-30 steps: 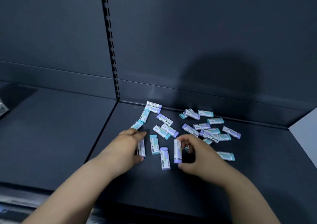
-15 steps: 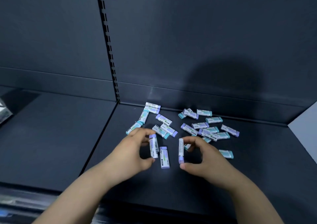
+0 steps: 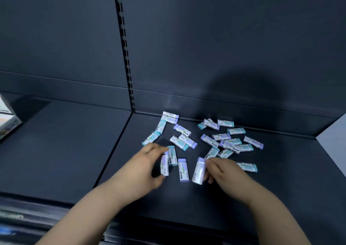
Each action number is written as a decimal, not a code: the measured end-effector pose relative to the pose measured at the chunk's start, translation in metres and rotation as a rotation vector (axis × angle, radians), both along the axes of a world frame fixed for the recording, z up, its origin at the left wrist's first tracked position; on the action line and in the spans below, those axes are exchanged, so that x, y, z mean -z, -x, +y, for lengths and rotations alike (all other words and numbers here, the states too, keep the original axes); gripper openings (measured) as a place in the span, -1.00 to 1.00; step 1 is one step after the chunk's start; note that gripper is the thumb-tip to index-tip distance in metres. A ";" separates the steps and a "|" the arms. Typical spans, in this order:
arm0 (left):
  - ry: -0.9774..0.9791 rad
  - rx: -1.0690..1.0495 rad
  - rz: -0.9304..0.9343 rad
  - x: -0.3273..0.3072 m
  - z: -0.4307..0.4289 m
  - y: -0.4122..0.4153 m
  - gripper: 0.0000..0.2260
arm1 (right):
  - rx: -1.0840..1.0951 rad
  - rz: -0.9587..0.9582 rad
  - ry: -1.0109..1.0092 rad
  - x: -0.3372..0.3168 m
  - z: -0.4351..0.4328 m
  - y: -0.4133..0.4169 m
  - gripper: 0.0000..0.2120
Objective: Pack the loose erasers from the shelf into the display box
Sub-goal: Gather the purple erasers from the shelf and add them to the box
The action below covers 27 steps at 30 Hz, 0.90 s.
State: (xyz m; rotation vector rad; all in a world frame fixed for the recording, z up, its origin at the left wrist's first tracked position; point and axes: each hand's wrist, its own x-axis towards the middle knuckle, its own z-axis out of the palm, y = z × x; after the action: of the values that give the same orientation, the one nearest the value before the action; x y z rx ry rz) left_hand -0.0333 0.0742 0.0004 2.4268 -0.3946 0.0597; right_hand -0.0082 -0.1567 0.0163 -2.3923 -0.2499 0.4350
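Several small erasers in white sleeves with teal or purple ends lie scattered on the dark shelf (image 3: 187, 203), in a left cluster (image 3: 182, 140) and a right cluster (image 3: 228, 141). My left hand (image 3: 148, 166) pinches a purple eraser (image 3: 164, 165) upright between thumb and fingers, right beside a teal eraser (image 3: 172, 154) lying flat. My right hand (image 3: 222, 171) grips another purple eraser (image 3: 198, 170), tilted and blurred. A purple eraser (image 3: 183, 169) lies flat between the two hands. A box (image 3: 6, 117) shows at the far left edge, mostly cut off.
A slotted upright (image 3: 125, 53) splits the dark back panel and the shelf into two bays. The left bay (image 3: 56, 147) is bare dark board. A light wall (image 3: 335, 145) closes the right end. The shelf's front lip runs along the bottom.
My left hand has shifted its purple eraser slightly left, beside the teal one. My right hand has tilted its eraser and drawn it nearer, now blurred. The camera view has moved a little.
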 end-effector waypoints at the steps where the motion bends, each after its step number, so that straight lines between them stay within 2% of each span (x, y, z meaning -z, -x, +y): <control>1: -0.041 -0.005 0.004 0.001 0.002 0.001 -0.44 | -0.009 -0.019 0.059 0.000 0.002 -0.003 -0.63; 5: -0.181 0.022 0.072 0.005 0.003 0.003 -0.41 | -0.041 -0.029 0.278 0.006 0.010 -0.010 -0.63; 7: -0.240 0.028 0.106 0.007 0.004 0.003 -0.38 | -0.011 -0.103 0.364 0.006 0.010 -0.008 -0.70; 9: -0.304 0.030 0.141 0.009 0.006 0.002 -0.34 | 0.000 -0.170 0.269 0.005 0.005 -0.007 -0.90; 10: -0.327 0.030 0.155 0.011 0.007 0.001 -0.32 | -0.040 -0.148 0.201 0.006 0.002 -0.007 -0.93; 13: -0.311 0.014 0.167 0.015 0.010 -0.002 -0.32 | -0.176 0.002 0.219 0.011 -0.004 -0.006 -0.43; 15: -0.259 0.001 0.160 0.017 0.011 0.000 -0.35 | -0.181 -0.015 0.264 0.013 -0.002 -0.005 -0.32; 20: -0.099 0.008 0.117 0.019 0.019 0.007 -0.44 | -0.180 -0.046 0.292 0.011 0.005 -0.004 -0.27; 24: -0.069 0.032 0.043 0.015 0.042 0.007 -0.39 | -0.066 -0.073 0.339 0.003 0.012 -0.001 -0.45; 27: -0.089 0.073 -0.027 0.006 0.080 0.005 -0.37 | 0.050 -0.191 0.228 -0.006 0.050 0.007 -0.52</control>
State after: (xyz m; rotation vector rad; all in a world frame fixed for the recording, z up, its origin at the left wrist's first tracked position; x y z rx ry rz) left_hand -0.0384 0.1545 -0.0058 2.4992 -0.5075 0.0442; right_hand -0.0155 -0.1065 0.0221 -2.6615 -0.2363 0.2209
